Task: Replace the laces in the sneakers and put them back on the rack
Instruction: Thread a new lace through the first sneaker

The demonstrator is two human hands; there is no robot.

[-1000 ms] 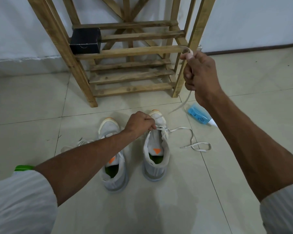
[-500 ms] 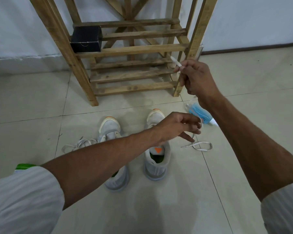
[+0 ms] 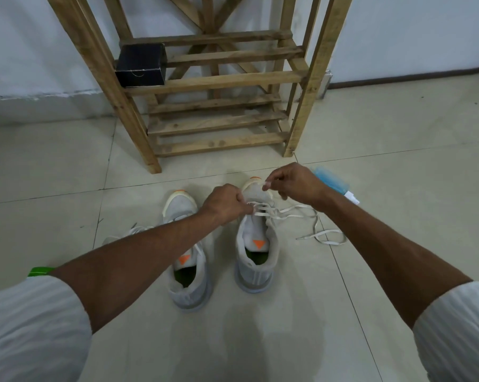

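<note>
Two white sneakers stand side by side on the tiled floor, toes toward the wooden rack (image 3: 219,81). My left hand (image 3: 224,204) grips the left edge of the right sneaker (image 3: 256,252) at its eyelets. Above that shoe's toe, my right hand (image 3: 293,186) pinches the tip of the white lace (image 3: 301,215). This lace is partly threaded and trails loose to the right across the floor. My left forearm partly covers the left sneaker (image 3: 187,271), and another white lace (image 3: 128,232) lies beside it.
A black box (image 3: 140,64) sits on the rack's upper left shelf. A blue bottle (image 3: 333,183) lies on the floor behind my right hand, by the rack's right leg. The wall runs behind the rack.
My right hand came down from rack height to the right sneaker's toe, keeping the lace tip. My left hand left the shoe, reached right, then returned to grip the eyelet edge.
</note>
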